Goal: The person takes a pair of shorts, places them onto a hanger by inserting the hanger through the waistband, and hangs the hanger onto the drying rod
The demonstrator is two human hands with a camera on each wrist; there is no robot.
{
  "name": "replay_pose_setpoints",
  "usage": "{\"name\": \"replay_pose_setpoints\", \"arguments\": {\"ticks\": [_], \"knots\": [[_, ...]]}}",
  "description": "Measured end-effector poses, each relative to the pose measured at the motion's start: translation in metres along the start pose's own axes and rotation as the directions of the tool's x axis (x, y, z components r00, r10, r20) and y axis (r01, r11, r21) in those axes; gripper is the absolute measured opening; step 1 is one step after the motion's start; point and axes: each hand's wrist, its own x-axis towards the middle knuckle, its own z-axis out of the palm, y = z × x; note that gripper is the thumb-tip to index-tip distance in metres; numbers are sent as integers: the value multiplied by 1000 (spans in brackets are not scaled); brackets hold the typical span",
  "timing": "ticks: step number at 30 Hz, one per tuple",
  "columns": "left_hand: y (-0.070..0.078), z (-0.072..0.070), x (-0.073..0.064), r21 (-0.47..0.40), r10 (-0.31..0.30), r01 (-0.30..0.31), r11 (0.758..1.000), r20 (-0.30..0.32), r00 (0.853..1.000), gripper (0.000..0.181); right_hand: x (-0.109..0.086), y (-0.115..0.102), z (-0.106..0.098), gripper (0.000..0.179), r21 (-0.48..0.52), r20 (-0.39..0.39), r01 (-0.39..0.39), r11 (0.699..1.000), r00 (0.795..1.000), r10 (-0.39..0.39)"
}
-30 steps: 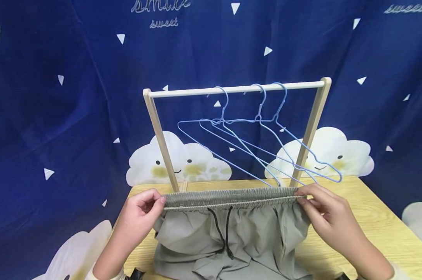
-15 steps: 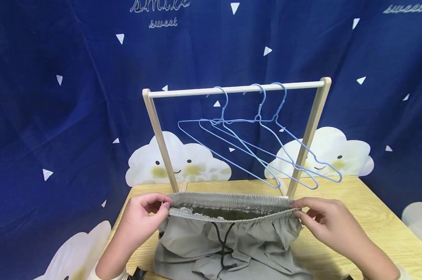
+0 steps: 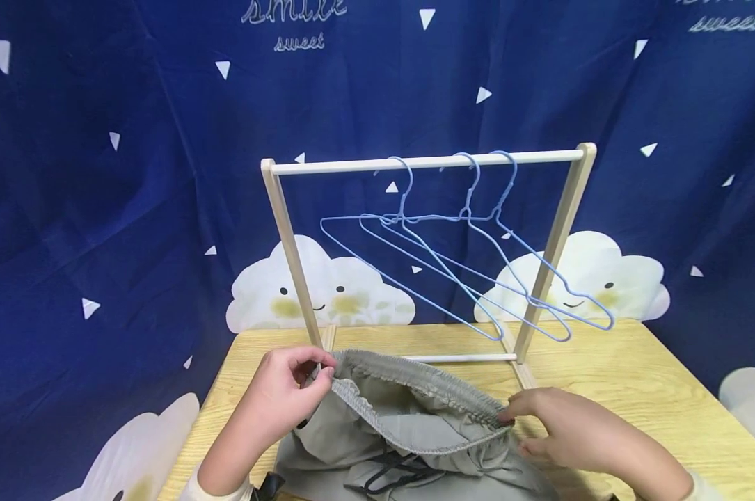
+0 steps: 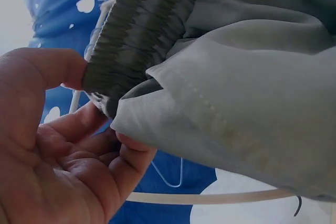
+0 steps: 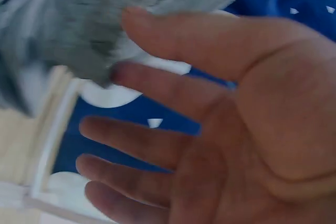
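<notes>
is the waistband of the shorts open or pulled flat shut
Open. The waistband gapes in a loop, its front and back edges apart, pinched by the left hand at one end and the right hand at the other.

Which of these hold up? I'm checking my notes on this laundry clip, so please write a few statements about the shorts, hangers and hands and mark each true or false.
1. Three blue wire hangers hang on the wooden rack. True.
2. The grey shorts already hang on a hanger. False: they lie on the wooden table in front of the rack.
3. The left hand pinches the elastic waistband. True: in the left wrist view thumb and fingers close on it.
4. The right hand has a grip on a hanger. False: it holds the waistband's other end between thumb and forefinger.
5. The backdrop is plain red. False: it is dark blue with white clouds and triangles.
</notes>
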Motion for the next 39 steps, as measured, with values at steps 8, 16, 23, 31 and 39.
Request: {"name": "replay_pose_setpoints", "arguments": {"ticks": [8, 16, 23, 31, 39], "knots": [[3, 3, -1, -13, -47, 48, 999, 67, 997, 13, 12, -42, -70, 49, 291, -324, -88, 952, 928, 185], [1, 1, -1, 10, -32, 31, 999, 63, 997, 13, 60, -68, -117, 51, 311, -308, -66, 948, 937, 166], [0, 0, -1, 14, -28, 27, 1000, 63, 998, 13, 117, -66, -117, 76, 530, 2, -177, 829, 978, 208], [-2, 0, -2, 19, -39, 38, 999, 74, 997, 14, 150, -50, -94, 96, 697, 303, -358, 622, 932, 197], [-4, 0, -1, 29, -21, 19, 999, 66, 998, 14, 153, -52, -86, 97, 720, 347, -365, 590, 926, 149]]}}
